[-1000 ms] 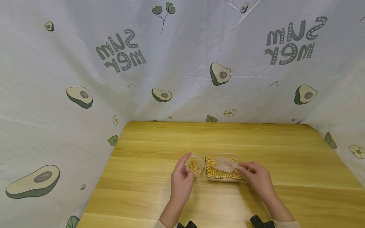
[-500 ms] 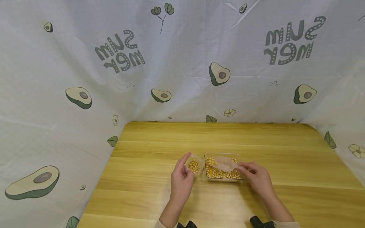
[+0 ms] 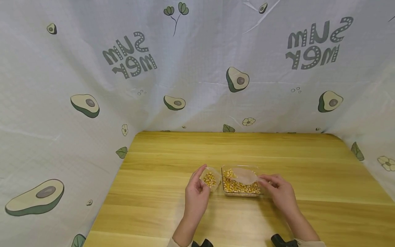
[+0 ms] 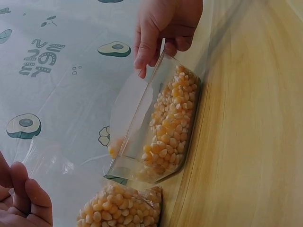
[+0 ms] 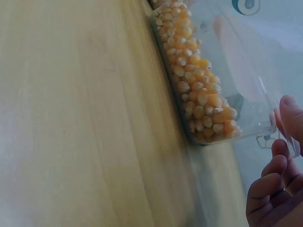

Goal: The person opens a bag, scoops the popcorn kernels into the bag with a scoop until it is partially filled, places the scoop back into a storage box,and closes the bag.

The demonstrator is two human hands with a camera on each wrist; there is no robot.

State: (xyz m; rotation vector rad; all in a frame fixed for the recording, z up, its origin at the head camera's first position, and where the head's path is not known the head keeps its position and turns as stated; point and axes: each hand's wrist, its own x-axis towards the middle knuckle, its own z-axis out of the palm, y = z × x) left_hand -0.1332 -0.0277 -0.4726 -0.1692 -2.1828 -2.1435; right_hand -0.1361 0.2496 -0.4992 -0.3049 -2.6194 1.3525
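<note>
A clear plastic bag [image 3: 210,179] part-filled with corn kernels stands on the table, its mouth spread. My left hand [image 3: 197,197] holds the bag at its left side; its fingers look curled at the bag's rim in the left wrist view. Just right of the bag stands a clear rectangular container [image 4: 163,123] with corn kernels inside. Above the kernels is a translucent, pale oval scoop [image 3: 245,176], its tip pointing left towards the bag. A few kernels [image 4: 113,149] show at that tip. My right hand [image 3: 279,192] pinches the scoop's handle at the container's right end.
The wooden table [image 3: 154,206] reaches to a hanging curtain [image 3: 197,68] printed with avocados, which encloses the back and sides. Dark wrist-camera mounts [image 3: 283,241] sit near both sleeves.
The scoop has lifted and turned slightly over the container, and my right hand shifted a little right. My left hand and the bag have stayed nearly still.
</note>
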